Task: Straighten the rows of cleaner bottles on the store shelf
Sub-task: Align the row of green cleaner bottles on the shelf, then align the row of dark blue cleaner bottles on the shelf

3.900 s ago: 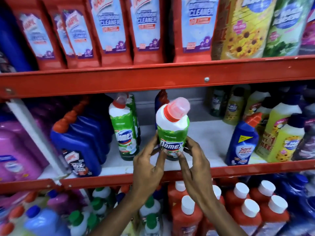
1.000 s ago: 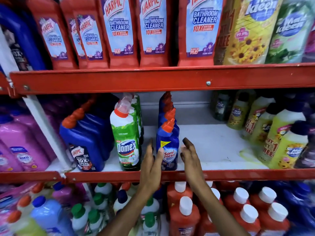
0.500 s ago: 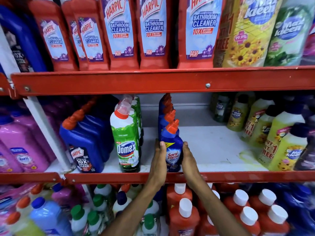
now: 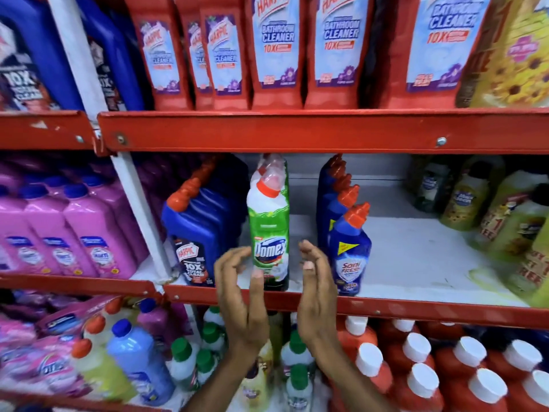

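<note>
On the middle shelf [image 4: 416, 263] a row of green Domex bottles [image 4: 269, 233] with pink caps stands upright, front one at the shelf edge. To its right a row of blue Sani Fresh bottles [image 4: 350, 257] with orange caps runs front to back. My left hand [image 4: 237, 292] is open just left of the front Domex bottle, its thumb near the bottle's lower front. My right hand [image 4: 315, 286] is open in the gap between the Domex and Sani Fresh rows. Neither hand holds a bottle.
Blue Harpic bottles [image 4: 196, 233] stand left of the Domex row, pink bottles [image 4: 74, 233] further left. Yellow-green bottles [image 4: 511, 221] fill the right end. Red Harpic packs [image 4: 276, 52] line the top shelf. White-capped red bottles [image 4: 445, 370] stand below. A red shelf rail [image 4: 416, 310] runs in front.
Both hands have let go of the front Sani Fresh bottle and shifted left; they now flank the front Domex bottle. The view has moved closer and to the left.
</note>
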A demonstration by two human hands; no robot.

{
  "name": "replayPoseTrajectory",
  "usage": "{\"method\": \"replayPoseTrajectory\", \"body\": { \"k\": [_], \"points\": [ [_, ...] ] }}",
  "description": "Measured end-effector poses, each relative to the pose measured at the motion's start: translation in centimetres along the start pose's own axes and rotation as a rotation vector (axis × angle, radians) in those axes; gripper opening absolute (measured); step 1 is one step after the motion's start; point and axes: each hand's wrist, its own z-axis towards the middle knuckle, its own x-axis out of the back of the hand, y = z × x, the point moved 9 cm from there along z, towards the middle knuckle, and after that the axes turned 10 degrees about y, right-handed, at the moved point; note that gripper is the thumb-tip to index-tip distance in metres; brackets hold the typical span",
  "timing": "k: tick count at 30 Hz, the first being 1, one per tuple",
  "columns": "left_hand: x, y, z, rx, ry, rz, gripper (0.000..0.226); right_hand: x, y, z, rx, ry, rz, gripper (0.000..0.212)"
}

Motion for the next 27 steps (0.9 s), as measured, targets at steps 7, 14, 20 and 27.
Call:
{"method": "replayPoseTrajectory", "body": {
  "k": [7, 14, 20, 27],
  "points": [
    [-3.4, -7.9, 1.5, 0.476, -0.356, -0.025, 0.079, -5.6, 4.7, 1.8, -0.219, -0.160, -0.095, 0.072],
    [-4.3, -7.6, 1.5, 0.453, -0.496, -0.021, 0.042, -6.4, 4.3, 1.6, -0.265, -0.171, -0.007, 0.064],
    [-4.2, -8.0, 1.4, 0.450, -0.481, -0.043, 0.049, -6.7, 4.3, 1.4, -0.290, -0.167, 0.026, 0.070],
    [-3.8, -7.4, 1.8, 0.340, -0.509, -0.007, 0.060, -5.9, 4.7, 1.4, -0.308, -0.097, 0.004, 0.061]
  ]
}}
